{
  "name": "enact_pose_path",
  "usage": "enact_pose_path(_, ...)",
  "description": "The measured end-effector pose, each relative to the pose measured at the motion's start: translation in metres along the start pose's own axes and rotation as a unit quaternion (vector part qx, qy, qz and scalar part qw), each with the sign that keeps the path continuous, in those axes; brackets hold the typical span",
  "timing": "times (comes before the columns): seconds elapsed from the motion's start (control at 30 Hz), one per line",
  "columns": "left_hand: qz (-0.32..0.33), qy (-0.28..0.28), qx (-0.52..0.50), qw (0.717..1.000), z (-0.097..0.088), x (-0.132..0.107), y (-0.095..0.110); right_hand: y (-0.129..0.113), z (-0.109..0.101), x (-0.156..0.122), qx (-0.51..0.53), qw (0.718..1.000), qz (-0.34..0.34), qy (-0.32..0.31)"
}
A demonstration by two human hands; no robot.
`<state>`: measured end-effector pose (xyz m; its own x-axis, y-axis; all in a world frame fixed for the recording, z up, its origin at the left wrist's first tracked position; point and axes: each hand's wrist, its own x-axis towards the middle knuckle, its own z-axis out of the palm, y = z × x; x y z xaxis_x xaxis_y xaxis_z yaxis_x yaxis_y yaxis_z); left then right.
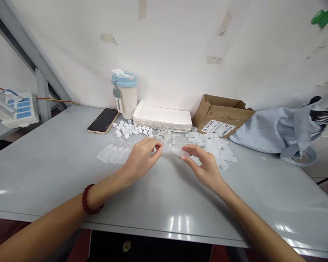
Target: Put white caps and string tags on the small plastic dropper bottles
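My right hand (203, 163) pinches a small translucent plastic bottle (179, 151) between thumb and fingers, its end pointing left. Close by on the left, my left hand (144, 154) has thumb and fingertips pressed together; whatever is between them is too small to make out. Beside that hand lies a row of translucent bottles with cords (112, 154). Behind it are a heap of small white caps (127, 128) and a tangle of thin white cords (166, 135). Loose translucent bottles (217, 147) lie in a pile just beyond my right hand.
Toward the wall stand a blue-lidded cup (128, 94), a stack of white envelopes (164, 116) and an open cardboard box (221, 114). A phone (103, 120) lies on the left. A light blue cloth bag (268, 127) rests at the right of the grey table (164, 207).
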<state>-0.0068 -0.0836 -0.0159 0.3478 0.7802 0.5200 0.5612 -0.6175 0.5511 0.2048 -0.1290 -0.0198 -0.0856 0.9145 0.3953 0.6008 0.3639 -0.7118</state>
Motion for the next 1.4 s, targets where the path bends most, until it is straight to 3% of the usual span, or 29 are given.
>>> enact_pose_path(0.3,0.011,0.025,0.017,0.999,-0.003,0.001,0.002,-0.003,0.000,0.000,0.005,1.000,0.001,0.002)
enact_pose_path(0.6,0.065,0.002,-0.003,0.998,0.002,-0.004,0.005,-0.004,0.000,-0.002,0.008,1.000,-0.004,-0.005)
enact_pose_path(0.87,-0.062,-0.067,-0.115,0.989,-0.002,-0.004,0.015,-0.009,0.004,-0.004,0.041,0.999,0.003,-0.023)
enact_pose_path(1.13,-0.172,-0.142,-0.282,0.933,-0.007,0.002,0.014,-0.012,0.006,-0.007,0.043,0.998,-0.018,-0.039)
enact_pose_path(1.4,-0.209,-0.176,-0.345,0.898,-0.006,0.001,0.016,-0.016,0.013,-0.013,0.059,0.995,-0.045,-0.062)
